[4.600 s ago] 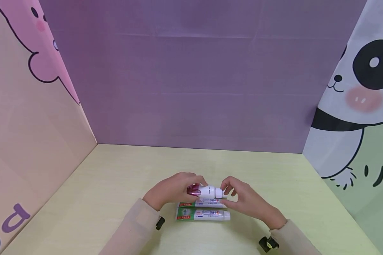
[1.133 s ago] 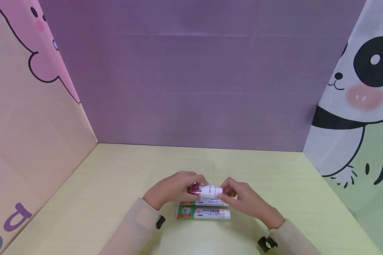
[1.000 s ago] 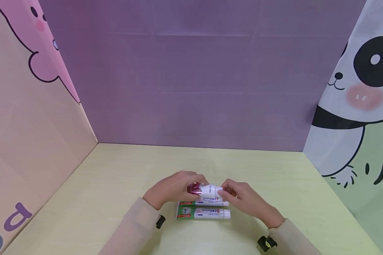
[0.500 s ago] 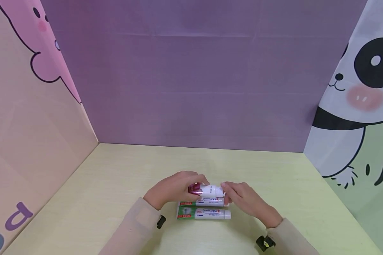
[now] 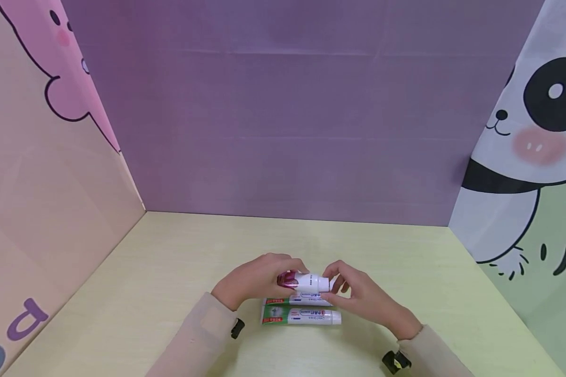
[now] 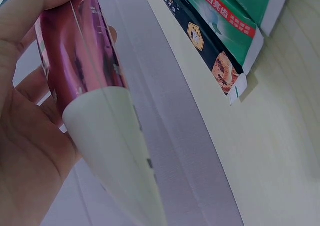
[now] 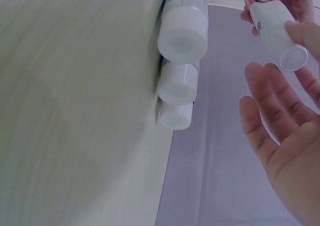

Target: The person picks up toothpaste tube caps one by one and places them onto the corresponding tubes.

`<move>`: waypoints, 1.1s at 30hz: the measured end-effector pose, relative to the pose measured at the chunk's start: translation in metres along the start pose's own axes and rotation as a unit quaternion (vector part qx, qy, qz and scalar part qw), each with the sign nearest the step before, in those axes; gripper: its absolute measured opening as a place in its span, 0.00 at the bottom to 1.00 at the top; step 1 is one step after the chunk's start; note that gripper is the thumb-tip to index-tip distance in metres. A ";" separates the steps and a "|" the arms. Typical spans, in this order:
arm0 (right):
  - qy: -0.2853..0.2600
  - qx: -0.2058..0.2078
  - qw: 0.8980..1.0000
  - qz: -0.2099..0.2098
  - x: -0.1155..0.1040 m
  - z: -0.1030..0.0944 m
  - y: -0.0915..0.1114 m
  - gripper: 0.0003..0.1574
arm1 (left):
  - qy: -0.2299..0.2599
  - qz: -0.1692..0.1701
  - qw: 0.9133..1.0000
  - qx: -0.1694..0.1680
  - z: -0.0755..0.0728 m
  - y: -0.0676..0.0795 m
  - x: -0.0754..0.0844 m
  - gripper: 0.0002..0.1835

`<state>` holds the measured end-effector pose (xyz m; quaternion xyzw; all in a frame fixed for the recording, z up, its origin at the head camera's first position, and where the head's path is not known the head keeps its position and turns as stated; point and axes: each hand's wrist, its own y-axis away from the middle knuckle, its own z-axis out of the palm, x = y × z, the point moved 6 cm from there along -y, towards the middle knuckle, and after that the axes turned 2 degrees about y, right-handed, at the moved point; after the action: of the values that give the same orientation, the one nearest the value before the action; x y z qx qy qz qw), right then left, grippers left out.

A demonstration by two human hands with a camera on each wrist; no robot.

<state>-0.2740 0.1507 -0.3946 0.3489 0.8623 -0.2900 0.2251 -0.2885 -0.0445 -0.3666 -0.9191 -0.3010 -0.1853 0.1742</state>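
Above the table, my left hand [image 5: 258, 278] grips a dark red and white toothpaste tube [image 5: 302, 281] by its red end, white end pointing right. At that end my right hand [image 5: 369, 297] has its thumb and index finger on either side of the white cap [image 5: 324, 284]; the other fingers spread loose in the right wrist view. Below lie a near green and white toothpaste tube [image 5: 306, 316] and a second green tube [image 5: 311, 299], partly covered by the held one. A black tube [image 6: 200, 38] beside them shows in the left wrist view; from the head it is hidden.
The pale wooden table [image 5: 193, 251] runs back to a purple wall [image 5: 283, 131]. Printed cartoon panels stand at the left and right, with a panda [image 5: 537, 146] on the right one. Black straps with small devices [image 5: 396, 361] sit at the wrists.
The right thumb has turned from above the cap back to its near side, and the fingers have spread round it. The left hand and its tube stay nearly still.
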 end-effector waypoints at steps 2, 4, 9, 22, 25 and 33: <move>-0.002 0.005 1.000 -0.013 -0.002 0.000 -0.001 0.20 | 0.000 0.002 1.000 0.000 0.001 0.000 0.000 0.17; -0.002 0.010 1.000 -0.025 -0.003 0.001 -0.001 0.21 | -0.001 0.006 1.000 0.000 0.001 0.000 0.000 0.16; 0.005 0.017 0.999 -0.032 -0.005 0.002 -0.003 0.24 | -0.005 0.009 1.000 0.001 0.001 0.000 0.000 0.16; 0.019 0.018 0.999 -0.026 -0.005 0.002 -0.002 0.22 | -0.003 0.004 1.000 -0.003 0.002 -0.001 0.002 0.16; 0.020 0.018 0.999 -0.023 -0.004 0.003 -0.001 0.20 | -0.003 0.002 1.000 -0.004 0.002 -0.001 0.002 0.16; 0.030 0.013 0.999 -0.014 -0.003 0.003 -0.001 0.15 | 0.003 -0.002 1.000 -0.004 0.002 -0.001 0.001 0.16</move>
<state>-0.2723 0.1464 -0.3941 0.3486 0.8694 -0.2936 0.1910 -0.2877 -0.0423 -0.3681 -0.9187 -0.3013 -0.1897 0.1708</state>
